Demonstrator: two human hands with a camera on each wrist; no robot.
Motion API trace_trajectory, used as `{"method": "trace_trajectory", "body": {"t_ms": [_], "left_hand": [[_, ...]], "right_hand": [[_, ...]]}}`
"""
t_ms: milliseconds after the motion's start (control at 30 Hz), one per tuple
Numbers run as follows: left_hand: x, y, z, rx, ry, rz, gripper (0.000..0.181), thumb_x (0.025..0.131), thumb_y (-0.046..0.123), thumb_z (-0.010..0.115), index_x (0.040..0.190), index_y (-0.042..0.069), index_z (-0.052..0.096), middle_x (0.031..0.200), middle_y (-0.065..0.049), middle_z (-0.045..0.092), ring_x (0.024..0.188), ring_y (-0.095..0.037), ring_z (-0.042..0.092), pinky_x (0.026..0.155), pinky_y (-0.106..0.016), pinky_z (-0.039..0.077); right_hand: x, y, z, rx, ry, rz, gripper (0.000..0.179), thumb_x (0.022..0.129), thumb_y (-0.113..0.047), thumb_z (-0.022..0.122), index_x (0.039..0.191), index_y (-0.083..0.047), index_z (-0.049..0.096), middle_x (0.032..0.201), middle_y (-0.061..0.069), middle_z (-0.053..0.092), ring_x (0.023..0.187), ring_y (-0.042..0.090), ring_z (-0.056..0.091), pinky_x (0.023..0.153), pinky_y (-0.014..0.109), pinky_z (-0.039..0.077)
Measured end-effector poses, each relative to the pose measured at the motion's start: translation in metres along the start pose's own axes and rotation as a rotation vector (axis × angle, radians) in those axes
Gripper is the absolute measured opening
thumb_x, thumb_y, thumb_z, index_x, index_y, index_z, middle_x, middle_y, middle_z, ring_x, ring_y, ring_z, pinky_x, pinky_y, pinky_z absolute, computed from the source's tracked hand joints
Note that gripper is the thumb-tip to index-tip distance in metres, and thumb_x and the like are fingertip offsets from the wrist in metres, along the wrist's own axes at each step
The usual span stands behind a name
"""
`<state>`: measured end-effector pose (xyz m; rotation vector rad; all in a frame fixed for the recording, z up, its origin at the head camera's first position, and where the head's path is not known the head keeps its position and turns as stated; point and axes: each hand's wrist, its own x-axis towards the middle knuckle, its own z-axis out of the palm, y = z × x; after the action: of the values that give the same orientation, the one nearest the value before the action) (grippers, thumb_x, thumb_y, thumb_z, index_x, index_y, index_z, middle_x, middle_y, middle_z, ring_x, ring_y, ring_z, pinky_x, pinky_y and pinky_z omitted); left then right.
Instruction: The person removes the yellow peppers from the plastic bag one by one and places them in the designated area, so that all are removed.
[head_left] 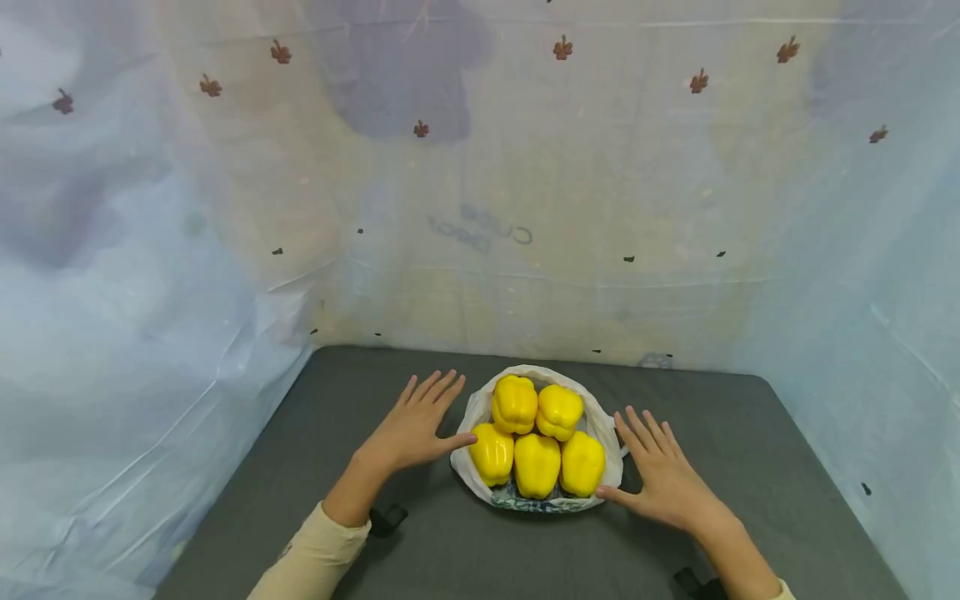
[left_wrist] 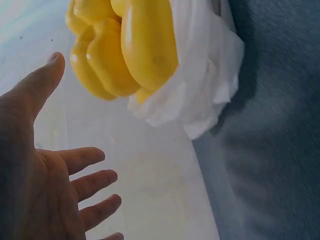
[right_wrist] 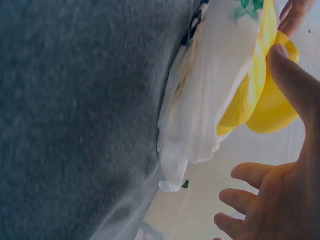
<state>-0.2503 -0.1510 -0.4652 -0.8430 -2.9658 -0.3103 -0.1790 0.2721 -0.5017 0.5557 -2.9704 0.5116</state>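
Several yellow bell peppers (head_left: 537,467) sit together in a white plastic bag (head_left: 480,408) whose mouth is rolled open around them. On the left of the bag is my left hand (head_left: 415,427), its fingers straight and spread, the thumb reaching toward the rim. My right hand (head_left: 663,479) mirrors it on the right, fingers spread and thumb near the bag's right rim. In the left wrist view a gap shows between the left hand (left_wrist: 55,185) and the peppers (left_wrist: 150,45). The right wrist view shows the right thumb overlapping a pepper (right_wrist: 272,105); contact cannot be told. Neither hand holds anything.
The bag stands on a dark grey table (head_left: 420,550) with rounded far corners. Pale printed sheeting (head_left: 495,183) hangs behind the table and along both sides. Dark straps (head_left: 387,520) show at the wrists.
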Motion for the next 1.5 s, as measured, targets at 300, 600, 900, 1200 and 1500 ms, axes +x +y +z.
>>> {"method": "trace_trajectory", "body": {"t_ms": [300,600,900,1200,1500], "left_hand": [[0.019,0.011,0.000,-0.109,-0.029,0.064,0.098,0.101,0.073,0.057,0.173,0.014,0.024,0.178,-0.011,0.022,0.165,-0.036,0.018,0.133,-0.061,0.013],[0.040,0.021,0.006,-0.135,-0.051,0.058,0.101,0.098,0.076,0.059,0.173,0.018,0.025,0.176,-0.006,0.028,0.162,-0.033,0.028,0.130,-0.058,0.026],[0.050,0.034,0.009,-0.192,-0.027,0.010,0.098,0.096,0.079,0.060,0.171,0.022,0.034,0.169,-0.006,0.042,0.152,-0.034,0.045,0.118,-0.063,0.044],[0.052,0.040,0.014,-0.215,-0.025,0.007,0.089,0.099,0.071,0.063,0.168,0.020,0.040,0.164,-0.009,0.049,0.146,-0.035,0.051,0.114,-0.060,0.049],[0.053,0.042,0.012,-0.232,0.005,-0.001,0.085,0.100,0.067,0.066,0.164,0.015,0.045,0.162,-0.011,0.051,0.145,-0.037,0.053,0.113,-0.061,0.049]], "right_hand": [[0.003,-0.005,0.004,-0.007,-0.003,-0.023,0.124,0.084,-0.080,0.073,0.169,-0.002,0.028,0.175,0.027,0.021,0.160,0.053,0.018,0.128,0.071,0.014],[0.003,-0.008,0.009,0.030,-0.046,0.011,0.128,0.083,-0.081,0.074,0.167,0.005,0.029,0.175,0.026,0.019,0.160,0.052,0.018,0.128,0.071,0.013],[0.005,-0.012,0.012,0.062,-0.087,0.029,0.131,0.083,-0.082,0.073,0.167,0.006,0.025,0.175,0.026,0.017,0.161,0.051,0.017,0.128,0.070,0.013],[0.003,-0.012,0.017,0.077,-0.122,0.043,0.135,0.082,-0.081,0.075,0.168,0.007,0.019,0.175,0.028,0.017,0.161,0.050,0.017,0.128,0.070,0.015],[0.007,-0.018,0.017,0.074,-0.119,0.035,0.135,0.083,-0.081,0.074,0.168,0.008,0.019,0.176,0.027,0.016,0.162,0.047,0.016,0.129,0.069,0.016]]}}
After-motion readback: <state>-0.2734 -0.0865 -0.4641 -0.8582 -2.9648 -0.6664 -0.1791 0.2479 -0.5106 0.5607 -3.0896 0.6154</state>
